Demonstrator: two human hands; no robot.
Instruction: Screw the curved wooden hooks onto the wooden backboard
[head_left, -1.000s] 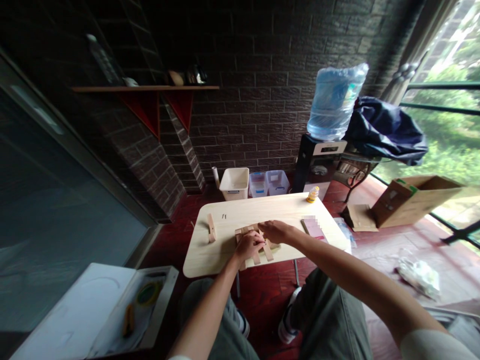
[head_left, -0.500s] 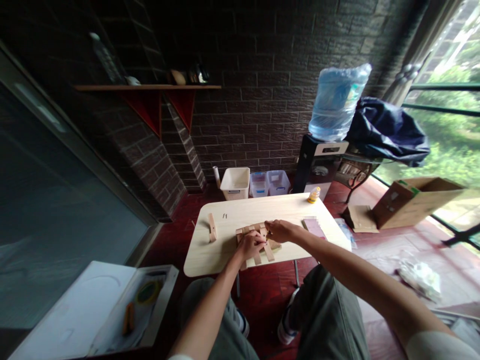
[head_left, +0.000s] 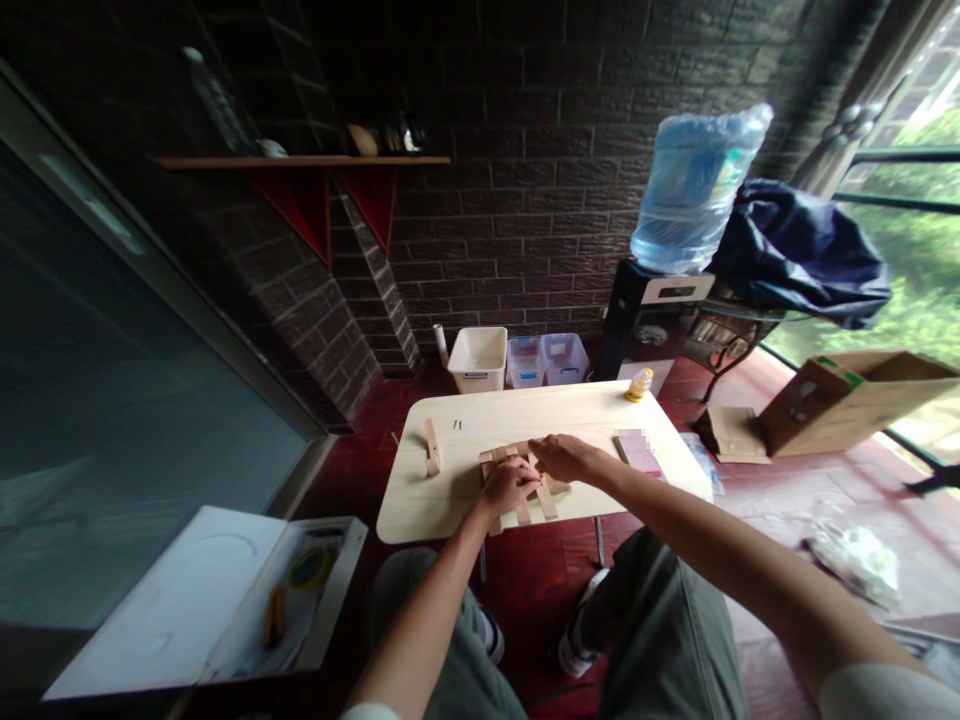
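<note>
On the pale folding table (head_left: 600, 405) lies a wooden slatted frame (head_left: 547, 502), made of several light strips crossing longer pieces, near the front edge. My left hand (head_left: 510, 485) rests over its middle, thumb and fingers pinched together at one slat; whatever they pinch is too small to make out. From the right, my right hand (head_left: 559, 457) reaches to the same spot with its fingers curled. A speck of yellow shows beneath it, but what it grips is hidden. A separate wooden piece (head_left: 433, 448) lies to the left, with small dark screw-like bits (head_left: 457, 425) behind it.
A yellow-capped bottle (head_left: 640, 385) and a flat pinkish item (head_left: 637, 452) sit on the table's right. Bins (head_left: 480, 360) stand behind it, beside a water dispenser (head_left: 649, 320). An opened white case (head_left: 300, 590) is at lower left, and a cardboard box (head_left: 832, 405) at right.
The whole view has shifted slightly, so the table appears a little further right and higher. Both hands stay at the same part of the wooden frame, with hardly any visible movement.
</note>
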